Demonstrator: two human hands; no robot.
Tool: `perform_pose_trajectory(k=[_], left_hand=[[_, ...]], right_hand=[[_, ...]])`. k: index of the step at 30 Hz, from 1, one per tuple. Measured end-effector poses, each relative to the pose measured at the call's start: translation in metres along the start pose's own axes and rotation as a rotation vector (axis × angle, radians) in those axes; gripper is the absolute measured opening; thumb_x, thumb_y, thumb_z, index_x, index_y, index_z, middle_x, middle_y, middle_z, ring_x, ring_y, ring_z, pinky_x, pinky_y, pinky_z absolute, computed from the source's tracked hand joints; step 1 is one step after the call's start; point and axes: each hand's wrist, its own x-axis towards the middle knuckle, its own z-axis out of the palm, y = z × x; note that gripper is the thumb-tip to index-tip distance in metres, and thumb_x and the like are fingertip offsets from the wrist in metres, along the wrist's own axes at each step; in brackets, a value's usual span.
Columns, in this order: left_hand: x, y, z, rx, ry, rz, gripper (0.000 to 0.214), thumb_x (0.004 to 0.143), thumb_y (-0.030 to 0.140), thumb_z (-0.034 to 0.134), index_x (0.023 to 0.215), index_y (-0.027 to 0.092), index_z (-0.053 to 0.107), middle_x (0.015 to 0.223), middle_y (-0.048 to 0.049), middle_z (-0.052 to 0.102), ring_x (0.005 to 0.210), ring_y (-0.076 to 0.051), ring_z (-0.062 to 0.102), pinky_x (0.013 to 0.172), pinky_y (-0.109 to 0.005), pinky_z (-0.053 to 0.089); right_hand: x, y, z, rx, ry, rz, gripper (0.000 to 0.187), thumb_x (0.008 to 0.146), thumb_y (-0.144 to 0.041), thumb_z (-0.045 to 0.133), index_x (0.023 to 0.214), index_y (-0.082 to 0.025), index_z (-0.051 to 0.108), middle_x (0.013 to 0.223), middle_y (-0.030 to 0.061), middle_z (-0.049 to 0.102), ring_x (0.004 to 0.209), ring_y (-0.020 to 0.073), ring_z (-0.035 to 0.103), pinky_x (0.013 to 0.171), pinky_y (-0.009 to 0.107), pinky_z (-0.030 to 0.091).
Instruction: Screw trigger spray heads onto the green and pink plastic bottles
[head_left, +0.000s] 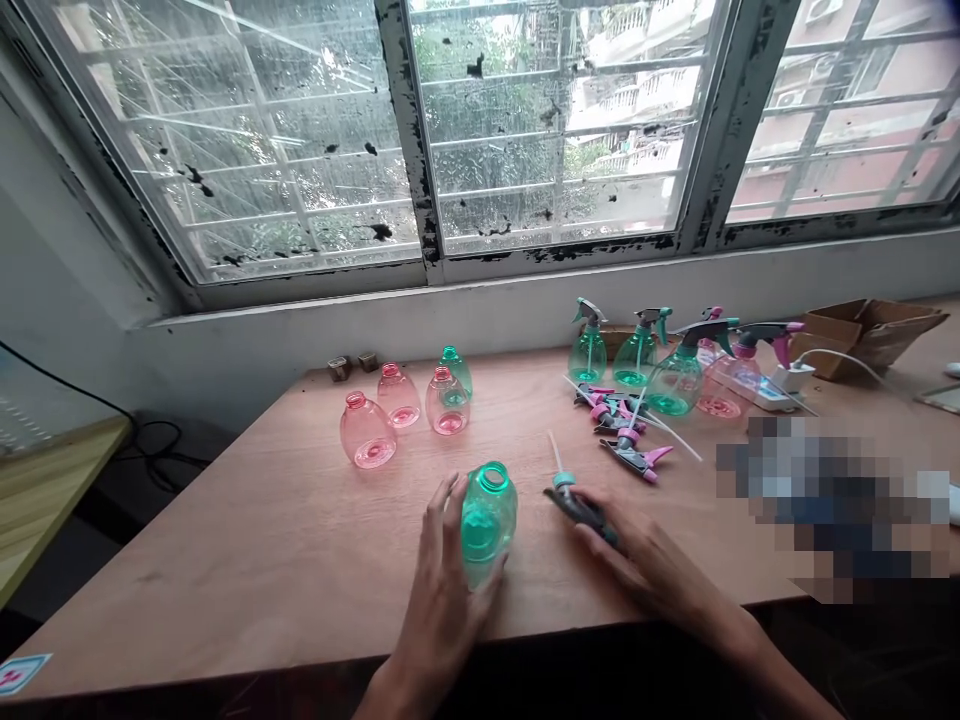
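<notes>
A green spray bottle [491,515] without its head is held by my left hand [450,560], fingers wrapped round its side and its open neck tilted up toward me. To its right, my right hand [637,545] grips a grey and teal spray head [581,508]; its collar and pale dip tube point up and away. The spray head and bottle are apart. Beyond my right hand lies a pile of loose grey and pink spray heads [630,450]. Farther left stand several open bottles, among them a pink bottle [367,432] and a green bottle [454,370].
Green bottles with spray heads [634,350] and a pink one [739,370] stand at the back right. Behind them are a white power strip [772,390] and a cardboard box [862,335]. A pixelated patch covers the right side. The wooden table [247,560] ends along its near edge.
</notes>
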Motion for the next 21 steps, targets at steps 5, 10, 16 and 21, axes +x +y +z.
perform_pose_trajectory(k=[5, 10, 16, 21], left_hand=[[-0.001, -0.001, -0.002, 0.372, 0.096, 0.052, 0.092, 0.088, -0.005, 0.052, 0.157, 0.039, 0.01, 0.154, -0.0168, 0.025, 0.139, -0.04, 0.032, 0.108, -0.064, 0.032], [0.001, -0.002, 0.001, 0.392, 0.085, 0.07, 0.095, 0.086, -0.007, 0.05, 0.158, 0.035, 0.004, 0.154, -0.0176, 0.023, 0.142, -0.04, 0.026, 0.11, -0.063, 0.03], [0.001, -0.004, 0.002, 0.31, 0.004, 0.14, 0.088, 0.088, -0.007, 0.045, 0.159, 0.03, 0.008, 0.157, -0.0152, 0.026, 0.145, -0.036, 0.024, 0.114, -0.058, 0.03], [-0.002, -0.001, -0.003, 0.182, -0.138, 0.224, 0.079, 0.092, -0.001, 0.046, 0.158, 0.024, 0.011, 0.16, -0.0138, 0.027, 0.148, -0.032, 0.023, 0.118, -0.054, 0.027]], right_hand=[[-0.003, 0.001, -0.009, 0.575, 0.53, 0.163, 0.031, 0.102, -0.037, 0.041, 0.125, -0.025, 0.058, 0.092, 0.0037, 0.071, 0.083, 0.0238, 0.069, 0.077, 0.041, 0.059], [0.0, 0.0, -0.019, 0.853, 0.87, 0.265, 0.021, 0.097, -0.03, 0.05, 0.107, -0.02, 0.066, 0.071, -0.0017, 0.066, 0.057, 0.0158, 0.061, 0.049, 0.025, 0.056], [0.0, -0.003, -0.016, 0.915, 0.591, 0.304, 0.022, 0.097, -0.04, 0.056, 0.104, -0.021, 0.064, 0.069, -0.0017, 0.068, 0.056, 0.0157, 0.062, 0.053, 0.026, 0.058], [-0.005, 0.002, -0.014, 0.756, 0.249, 0.342, 0.034, 0.089, -0.04, 0.071, 0.116, -0.021, 0.061, 0.071, -0.0013, 0.072, 0.065, 0.0171, 0.068, 0.064, 0.026, 0.057]])
